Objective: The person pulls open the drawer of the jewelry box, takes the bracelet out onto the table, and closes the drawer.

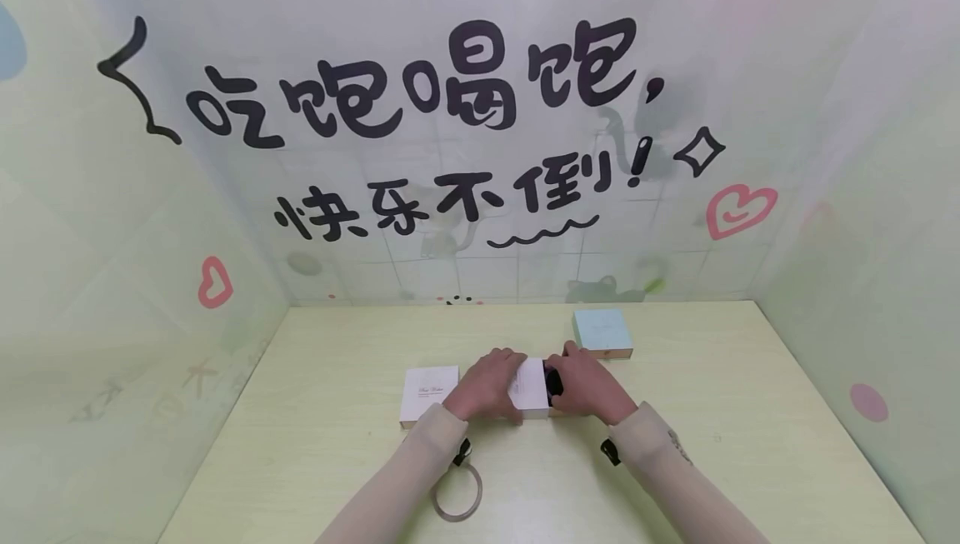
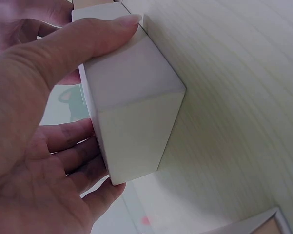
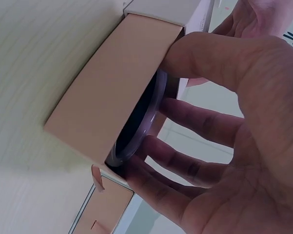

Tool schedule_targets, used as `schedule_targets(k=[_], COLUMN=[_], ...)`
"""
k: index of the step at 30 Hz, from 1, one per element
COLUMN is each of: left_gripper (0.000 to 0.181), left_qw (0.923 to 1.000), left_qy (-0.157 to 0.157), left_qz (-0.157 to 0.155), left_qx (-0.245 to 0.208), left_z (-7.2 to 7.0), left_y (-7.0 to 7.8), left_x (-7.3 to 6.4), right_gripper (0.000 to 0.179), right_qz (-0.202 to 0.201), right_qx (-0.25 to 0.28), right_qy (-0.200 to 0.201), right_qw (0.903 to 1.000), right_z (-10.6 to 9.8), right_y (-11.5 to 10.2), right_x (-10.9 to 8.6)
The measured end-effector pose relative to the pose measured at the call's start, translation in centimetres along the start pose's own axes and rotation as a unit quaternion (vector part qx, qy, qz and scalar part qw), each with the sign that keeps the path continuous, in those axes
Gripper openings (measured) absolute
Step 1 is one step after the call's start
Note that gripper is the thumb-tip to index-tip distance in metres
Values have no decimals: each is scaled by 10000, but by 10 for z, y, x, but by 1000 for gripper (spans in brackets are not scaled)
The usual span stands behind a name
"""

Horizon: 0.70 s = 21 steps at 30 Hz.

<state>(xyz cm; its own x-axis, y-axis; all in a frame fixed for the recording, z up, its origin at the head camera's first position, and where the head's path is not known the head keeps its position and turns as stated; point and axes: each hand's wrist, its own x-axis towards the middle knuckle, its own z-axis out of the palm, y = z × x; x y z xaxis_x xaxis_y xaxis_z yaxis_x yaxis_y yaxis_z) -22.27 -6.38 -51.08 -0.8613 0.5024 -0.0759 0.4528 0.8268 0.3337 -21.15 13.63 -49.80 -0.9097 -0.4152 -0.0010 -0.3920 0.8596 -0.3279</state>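
A white drawer-style gift box (image 1: 530, 386) stands on the table between my hands. My left hand (image 1: 487, 386) grips its white sleeve, thumb across one side and fingers along another, as the left wrist view shows. On the right, a tan inner drawer (image 3: 107, 83) is partly out of the sleeve. My right hand (image 1: 588, 381) holds this drawer between thumb and fingers. Inside the drawer, against a dark lining, lies a glossy translucent purplish bangle (image 3: 145, 122). The right fingertips are close to its rim; whether they touch it I cannot tell.
To the left lies another white box (image 1: 430, 390) with printed lettering. A light blue box (image 1: 603, 331) with a tan front sits farther back on the right. One pale bangle (image 1: 457, 494) rests on the table (image 1: 300, 461) near the left forearm. Printed wall sheets enclose the table.
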Motion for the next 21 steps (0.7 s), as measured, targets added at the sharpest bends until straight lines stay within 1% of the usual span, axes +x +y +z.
schedule_targets(k=[4,11,16,21], left_gripper=[95,95,93,93], left_qw=[10000,10000,10000,10000], left_qy=[27,23,29,33], left_qz=[14,15,51,42], left_qx=[-40,-29,0,27], left_z=[-1,-3,-1,-2], left_y=[-1,0,0,0], left_x=[-2,-3,-2,-3], right_gripper=[40,41,44,46], right_qz=[17,-2,27,-12], right_qx=[-32,99,23,11], right_qy=[57,203,281,467], right_qw=[10000,9997,9996,9989], right_z=[2,6,9,9], right_y=[1,4,4,3], right_x=[1,2,1,-2])
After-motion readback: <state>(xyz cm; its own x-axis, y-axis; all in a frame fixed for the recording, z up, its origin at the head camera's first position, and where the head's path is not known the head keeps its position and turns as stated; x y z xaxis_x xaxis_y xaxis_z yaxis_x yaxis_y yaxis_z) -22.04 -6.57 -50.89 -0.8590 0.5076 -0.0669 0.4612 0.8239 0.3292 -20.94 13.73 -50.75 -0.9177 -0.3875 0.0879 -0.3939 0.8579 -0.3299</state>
